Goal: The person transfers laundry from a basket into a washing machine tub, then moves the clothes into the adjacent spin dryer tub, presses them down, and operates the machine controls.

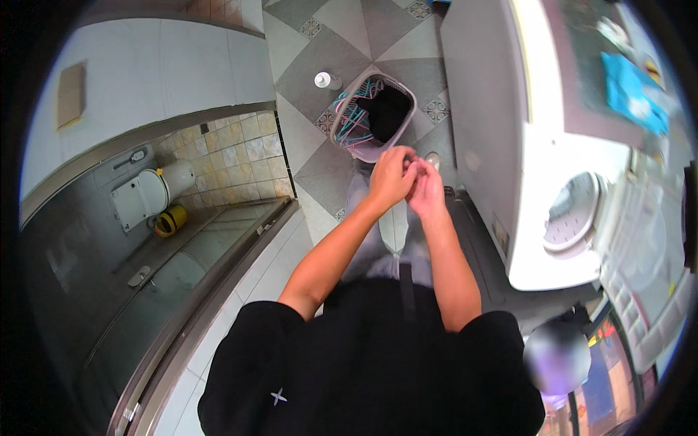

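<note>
Here, the left hand (392,176) is touching the right hand (427,195), both showing bent fingers; whether they are holding anything, I cannot tell. The basket (368,153) is standing on the floor (305,73) toward eleven o'clock, its long axis pointing to about one, the left hand being nearer. Inside, black cloth (389,115) is lying at three o'clock from coloured hangers (354,120).

Bathroom: white toilet (153,192) beside a yellow container (174,218)
Wall: mottled yellow-gray tiles (251,151)
Floor: white-capped bottle (327,81) on gray-and-pale tiles (327,54) with patterned insets
Upper right: light-blue plastic packaging (631,91)
</note>
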Demonstrator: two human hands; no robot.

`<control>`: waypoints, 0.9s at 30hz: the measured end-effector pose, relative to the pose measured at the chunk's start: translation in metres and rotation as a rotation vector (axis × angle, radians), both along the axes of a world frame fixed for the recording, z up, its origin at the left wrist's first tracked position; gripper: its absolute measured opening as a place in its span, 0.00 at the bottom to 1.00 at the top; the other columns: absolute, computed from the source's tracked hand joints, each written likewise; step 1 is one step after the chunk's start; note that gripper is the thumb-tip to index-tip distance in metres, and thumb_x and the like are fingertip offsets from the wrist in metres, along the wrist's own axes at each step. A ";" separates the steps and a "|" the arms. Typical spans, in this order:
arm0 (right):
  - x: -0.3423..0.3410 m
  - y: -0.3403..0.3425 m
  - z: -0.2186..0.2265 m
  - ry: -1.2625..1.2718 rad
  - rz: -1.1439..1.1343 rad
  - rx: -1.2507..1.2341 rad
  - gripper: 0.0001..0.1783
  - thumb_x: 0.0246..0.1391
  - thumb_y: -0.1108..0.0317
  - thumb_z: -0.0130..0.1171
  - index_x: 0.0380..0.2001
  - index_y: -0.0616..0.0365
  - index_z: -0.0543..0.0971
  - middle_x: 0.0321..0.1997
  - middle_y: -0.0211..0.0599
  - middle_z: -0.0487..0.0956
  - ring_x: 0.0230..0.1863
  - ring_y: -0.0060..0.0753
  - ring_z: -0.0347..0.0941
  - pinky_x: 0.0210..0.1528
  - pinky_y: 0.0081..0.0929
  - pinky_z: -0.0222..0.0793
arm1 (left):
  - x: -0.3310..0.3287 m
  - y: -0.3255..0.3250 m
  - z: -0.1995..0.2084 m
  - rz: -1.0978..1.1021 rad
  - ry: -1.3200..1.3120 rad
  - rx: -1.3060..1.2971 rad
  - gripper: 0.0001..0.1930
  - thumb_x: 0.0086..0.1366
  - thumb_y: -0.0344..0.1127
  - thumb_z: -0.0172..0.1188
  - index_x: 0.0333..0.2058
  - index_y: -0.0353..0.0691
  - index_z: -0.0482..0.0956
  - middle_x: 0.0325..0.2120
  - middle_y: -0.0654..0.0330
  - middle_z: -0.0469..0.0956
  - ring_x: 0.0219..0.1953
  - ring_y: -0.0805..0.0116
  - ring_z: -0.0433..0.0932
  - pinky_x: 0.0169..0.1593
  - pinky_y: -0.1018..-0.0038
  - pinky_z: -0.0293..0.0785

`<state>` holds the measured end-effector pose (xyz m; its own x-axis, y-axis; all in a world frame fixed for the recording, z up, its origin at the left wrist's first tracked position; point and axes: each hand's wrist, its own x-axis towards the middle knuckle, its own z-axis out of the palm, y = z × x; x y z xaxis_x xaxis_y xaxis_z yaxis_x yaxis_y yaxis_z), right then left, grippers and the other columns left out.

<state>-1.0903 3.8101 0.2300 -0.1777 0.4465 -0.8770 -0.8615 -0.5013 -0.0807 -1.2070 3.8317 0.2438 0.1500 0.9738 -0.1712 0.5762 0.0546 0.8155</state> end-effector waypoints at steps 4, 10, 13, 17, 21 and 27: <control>-0.015 0.003 -0.113 -0.095 0.205 -0.085 0.17 0.63 0.57 0.57 0.50 0.52 0.77 0.49 0.33 0.81 0.45 0.31 0.76 0.47 0.30 0.72 | -0.039 -0.006 -0.145 0.097 0.107 -0.224 0.24 0.59 0.48 0.67 0.48 0.37 0.76 0.44 0.46 0.80 0.50 0.45 0.77 0.53 0.58 0.72; -0.020 0.038 -0.228 -0.280 0.223 -0.042 0.18 0.66 0.59 0.54 0.54 0.56 0.75 0.50 0.35 0.80 0.43 0.29 0.77 0.44 0.27 0.71 | -0.051 0.031 -0.369 0.549 -0.242 -0.532 0.37 0.60 0.53 0.68 0.59 0.33 0.68 0.55 0.42 0.73 0.58 0.48 0.72 0.61 0.59 0.67; -0.012 0.036 -0.267 -0.426 0.249 -0.012 0.17 0.66 0.60 0.55 0.53 0.57 0.75 0.48 0.38 0.81 0.41 0.27 0.77 0.44 0.26 0.71 | -0.051 0.062 -0.454 0.709 -0.167 -0.662 0.48 0.57 0.57 0.71 0.65 0.31 0.61 0.62 0.39 0.67 0.64 0.48 0.66 0.65 0.59 0.63; -0.002 0.019 -0.295 -0.556 0.313 -0.048 0.16 0.66 0.63 0.56 0.52 0.58 0.76 0.45 0.37 0.82 0.37 0.25 0.77 0.42 0.22 0.71 | -0.006 0.111 -0.498 0.746 0.261 -0.943 0.61 0.47 0.62 0.75 0.68 0.26 0.54 0.68 0.33 0.56 0.72 0.47 0.56 0.70 0.59 0.59; -0.005 -0.013 -0.317 -0.497 0.344 -0.069 0.15 0.66 0.63 0.57 0.51 0.57 0.77 0.44 0.36 0.83 0.36 0.24 0.78 0.42 0.23 0.70 | 0.005 0.139 -0.509 0.812 0.572 -1.000 0.54 0.47 0.60 0.75 0.64 0.28 0.66 0.65 0.35 0.64 0.68 0.47 0.64 0.68 0.62 0.63; -0.022 -0.028 -0.307 -0.487 0.362 -0.119 0.16 0.64 0.62 0.57 0.51 0.57 0.77 0.44 0.37 0.83 0.39 0.26 0.78 0.43 0.24 0.70 | -0.036 0.110 -0.506 0.584 0.294 -0.960 0.37 0.49 0.56 0.73 0.51 0.34 0.80 0.47 0.44 0.82 0.51 0.44 0.81 0.58 0.59 0.74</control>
